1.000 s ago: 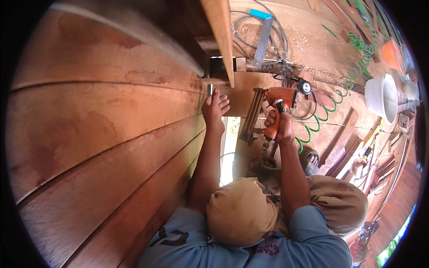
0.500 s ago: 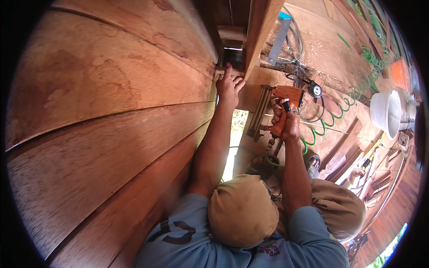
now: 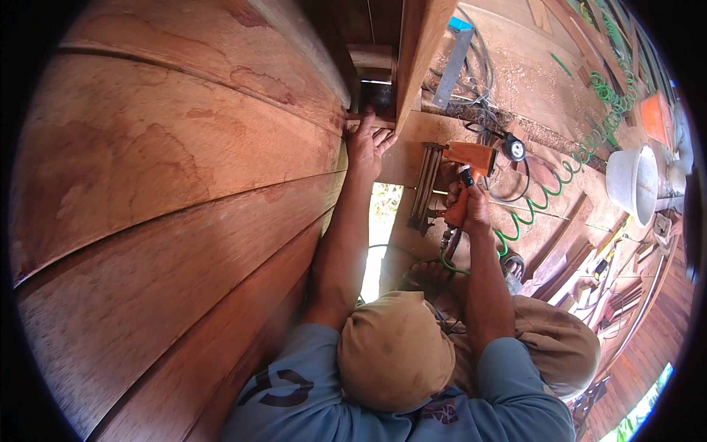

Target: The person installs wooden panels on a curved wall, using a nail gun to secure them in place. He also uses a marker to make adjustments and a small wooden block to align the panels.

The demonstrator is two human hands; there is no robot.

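My left hand (image 3: 366,151) reaches up between the plank wall (image 3: 184,140) and an upright wooden post (image 3: 420,62). Its fingers are closed on a short wooden strip (image 3: 383,122) that spans the gap between them. In my right hand (image 3: 473,208) is an orange nail gun (image 3: 471,156), gripped by the handle and lying sideways. The gun's long magazine (image 3: 427,184) faces the post side, a little apart from the strip. A green air hose (image 3: 451,265) runs from the handle's lower end.
Near the post lies a try square (image 3: 453,68) with a turquoise handle, beside dark cables (image 3: 482,81). The coiled green hose (image 3: 549,193) crosses the boards to the right. A white bucket (image 3: 633,188), an orange container (image 3: 655,121) and wood scraps (image 3: 560,239) lie farther right.
The whole view has shifted slightly, so most things sit a little farther left. Both hands keep their holds, on the strip and the nail gun.
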